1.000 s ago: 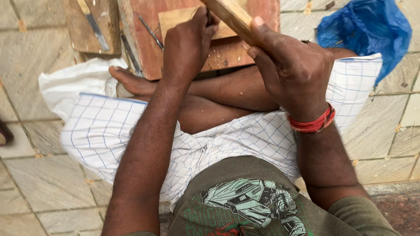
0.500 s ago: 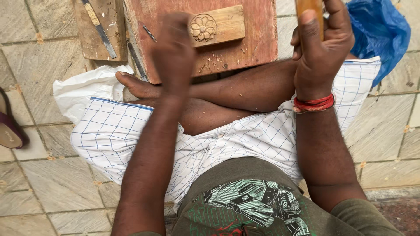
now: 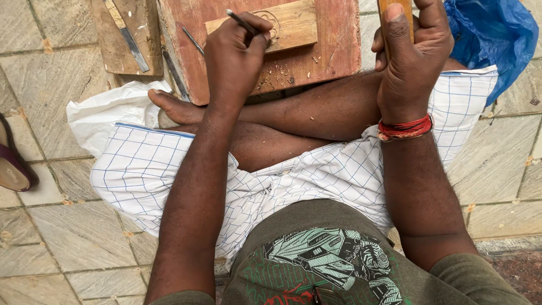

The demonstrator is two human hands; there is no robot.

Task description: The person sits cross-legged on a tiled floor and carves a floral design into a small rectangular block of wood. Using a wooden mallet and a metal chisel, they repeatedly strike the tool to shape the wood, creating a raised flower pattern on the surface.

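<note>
Two things are cut off at the top edge: the mallet [image 3: 395,17] in my right hand [image 3: 409,62], of which only a strip of wooden handle shows between thumb and fingers, and the red board [image 3: 333,39] that the block [image 3: 293,25] lies on. My left hand [image 3: 234,56] covers most of the carving on the block; only a curved bit of the pattern shows just right of my fingertips. The chisel's tip is hidden under those fingers, so I cannot tell exactly where it meets the wood.

My left arm reaches straight forward over my crossed legs, wrist bent down, fingers [image 3: 257,34] pinched narrow around the chisel [image 3: 241,21], a thin metal rod that slants up and to the left out of my grip. My right arm runs forward beside it, a red thread band [image 3: 405,127] on the wrist, the hand raised and its fingers wrapped tight on the mallet handle, thumb laid along it.

The block sits on the upper part of the board, directly under my left fingertips and well left of the mallet. Wood chips lie scattered on the board below the block. More blades rest on a second plank [image 3: 121,39] to the left, a blue bag [image 3: 491,34] lies at the right, and a sandal [image 3: 11,164] is at the far left edge on the paved floor.
</note>
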